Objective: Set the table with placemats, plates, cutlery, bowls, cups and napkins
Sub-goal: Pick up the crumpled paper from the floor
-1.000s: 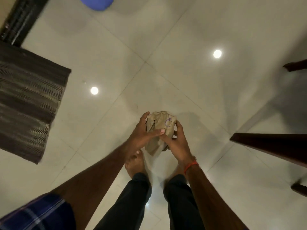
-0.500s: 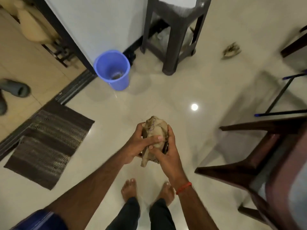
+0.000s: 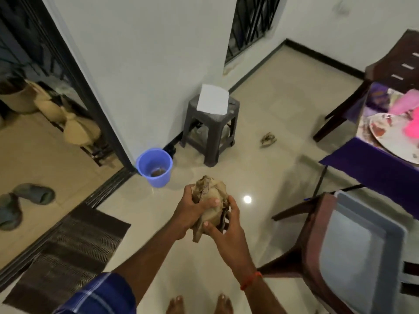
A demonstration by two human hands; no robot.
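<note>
A crumpled brown paper wad [image 3: 209, 200] is held in front of me above the tiled floor. My left hand [image 3: 189, 214] grips its left side with the fingers curled over it. My right hand [image 3: 226, 232] grips it from below and the right, thumb pressed on the paper. At the right edge stands the table [image 3: 367, 168] with a purple cloth, carrying a used plate [image 3: 390, 137] and pink items [image 3: 408, 105].
A blue bucket [image 3: 155, 167] stands by the wall corner, a dark plastic stool [image 3: 212, 128] with a white sheet behind it. Another crumpled scrap [image 3: 268, 139] lies on the floor. A wooden chair [image 3: 349, 250] is at the right, a striped doormat [image 3: 68, 252] and sandals [image 3: 34, 194] at the left.
The view has lifted from the floor towards the wall, bringing the stool, the bucket and the table into sight. Both hands keep hold of the paper wad and have squeezed it a little tighter.
</note>
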